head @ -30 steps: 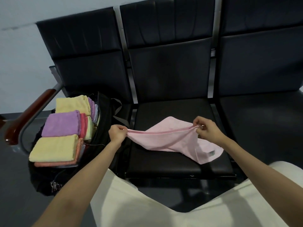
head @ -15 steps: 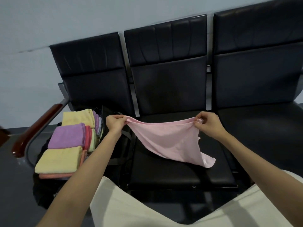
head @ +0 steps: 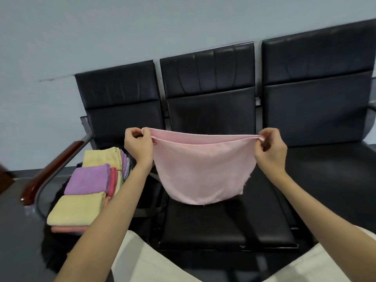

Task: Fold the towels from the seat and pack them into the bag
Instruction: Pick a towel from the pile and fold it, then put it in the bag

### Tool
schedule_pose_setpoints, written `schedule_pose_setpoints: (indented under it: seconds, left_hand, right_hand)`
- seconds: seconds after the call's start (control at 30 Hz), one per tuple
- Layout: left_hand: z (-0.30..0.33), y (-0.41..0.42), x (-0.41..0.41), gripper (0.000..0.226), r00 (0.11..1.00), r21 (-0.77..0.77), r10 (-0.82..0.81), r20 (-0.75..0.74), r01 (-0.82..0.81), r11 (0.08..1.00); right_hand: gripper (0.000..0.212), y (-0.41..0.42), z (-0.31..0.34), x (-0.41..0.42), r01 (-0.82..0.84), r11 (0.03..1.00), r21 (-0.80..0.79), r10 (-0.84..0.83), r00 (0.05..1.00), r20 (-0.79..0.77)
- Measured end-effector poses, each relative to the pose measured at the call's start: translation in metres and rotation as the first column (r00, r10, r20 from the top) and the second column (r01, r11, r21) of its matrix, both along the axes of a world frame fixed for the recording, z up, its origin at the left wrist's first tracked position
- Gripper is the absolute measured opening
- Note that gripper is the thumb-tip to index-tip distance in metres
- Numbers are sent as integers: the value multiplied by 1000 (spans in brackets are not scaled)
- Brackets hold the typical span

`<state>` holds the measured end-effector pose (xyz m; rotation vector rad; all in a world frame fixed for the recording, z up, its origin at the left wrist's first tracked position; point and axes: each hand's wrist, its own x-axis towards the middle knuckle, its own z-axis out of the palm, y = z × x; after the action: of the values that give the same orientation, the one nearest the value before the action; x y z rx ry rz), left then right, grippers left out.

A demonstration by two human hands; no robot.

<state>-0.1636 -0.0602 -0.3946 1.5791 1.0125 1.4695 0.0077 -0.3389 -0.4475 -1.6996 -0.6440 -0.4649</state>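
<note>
1. Head view: left hand (head: 138, 146) pinches the top left corner of a pink towel (head: 201, 169), fingers and thumb curled round the doubled edge
2. Right hand (head: 269, 148) pinches the top right corner of the same towel, fingertips closed on the cloth
3. Pink towel is folded in half, two edges together along the top and stretched between the hands; the rest hangs down in a rounded sag
4. Towel is held in the air above the middle seat (head: 223, 226) of a black bench; whether its lowest edge touches the cushion cannot be told
5. Small ragged bit sticks out at the towel's lower right edge
6. Black bag (head: 59, 253) sits open on the left seat, beside the left forearm
7. In the bag, folded towels: a yellow towel (head: 78, 209) nearest, a purple towel (head: 89, 181) behind it, another yellow one (head: 102, 158) at the back
8. Pink and red folded edges show beside and under these, more pale ones stand upright at the right side of the bag; count unclear
9. Wooden armrest (head: 53, 167) on a grey metal frame to the left of the bag
10. Right seat (head: 333, 176) is black too, well apart from the bag
11. Pale trousers (head: 154, 265) at the bottom, grey wall (head: 122, 27) behind the bench
</note>
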Motion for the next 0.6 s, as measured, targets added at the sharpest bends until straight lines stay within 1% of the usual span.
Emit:
schedule_pose_setpoints:
  seconds: [0.03,0.07,0.13,0.2,0.3,0.4,0.47,0.53,0.6]
  left_hand:
    - [4,0,2,4,1000,0,1,14,-1,1000]
    - [6,1,4,4,1000,-14,-20,21,20,1000]
    - [5,7,10,4,995,-68,-95,21,97,993]
    - [3,15,17,6,990,-97,-137,-41,133,986]
    - [6,29,30,7,963,-104,-205,-176,189,976]
    - [16,46,52,12,911,-56,-273,-309,269,962]
    - [24,56,69,16,878,11,-268,-397,296,955]
    - [31,62,84,18,864,52,-260,-430,312,949]
    - [37,64,95,19,868,92,-256,-425,322,942]
  right_hand:
    - [21,2,3,1,20,999,38,-19,999,-27]
    - [22,5,5,3,41,998,41,-40,998,-38]
    - [18,9,7,11,55,998,8,-55,997,-48]
    - [18,14,7,21,23,999,-27,-26,994,-105]
    - [19,23,10,40,-38,995,-89,15,968,-251]
    - [18,32,19,68,-27,989,-144,-16,957,-289]
    - [15,35,26,86,-3,985,-174,-48,957,-287]
    - [11,38,32,97,-9,987,-161,-39,956,-290]
    - [9,38,38,98,-14,994,-113,-18,960,-280]
